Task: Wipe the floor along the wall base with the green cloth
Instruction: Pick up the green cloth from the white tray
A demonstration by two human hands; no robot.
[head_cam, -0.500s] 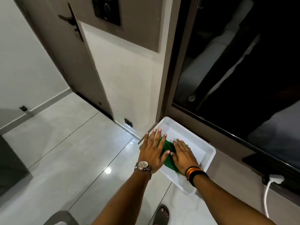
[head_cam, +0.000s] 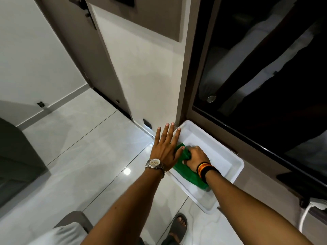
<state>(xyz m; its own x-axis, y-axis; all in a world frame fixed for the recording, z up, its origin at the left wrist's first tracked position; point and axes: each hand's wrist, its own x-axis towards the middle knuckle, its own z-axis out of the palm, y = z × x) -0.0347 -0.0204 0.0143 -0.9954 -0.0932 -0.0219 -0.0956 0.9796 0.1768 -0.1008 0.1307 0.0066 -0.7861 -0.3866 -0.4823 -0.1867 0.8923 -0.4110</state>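
Right hand (head_cam: 195,155) bunched on green cloth (head_cam: 185,171) at tray (head_cam: 237,167) near edge; left hand (head_cam: 165,149) splayed flat. Pickup step; next, lift cloth to floor (head_cam: 88,156).

Single head-worn view, steeply downward, close over both forearms, seemingly facing the wall base.

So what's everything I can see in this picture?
green cloth: one, green, inside the tray
tray: one, white, on the floor beside the wall base
floor: glossy pale tiles
door: one, brown, left of the wall panel
glass panel: one, dark, right
sandal: one, grey, bottom
watch: one, silver, left wrist
wristbands: several, striped, right wrist
left hand: spread flat over the cloth's edge
right hand: gripping the cloth
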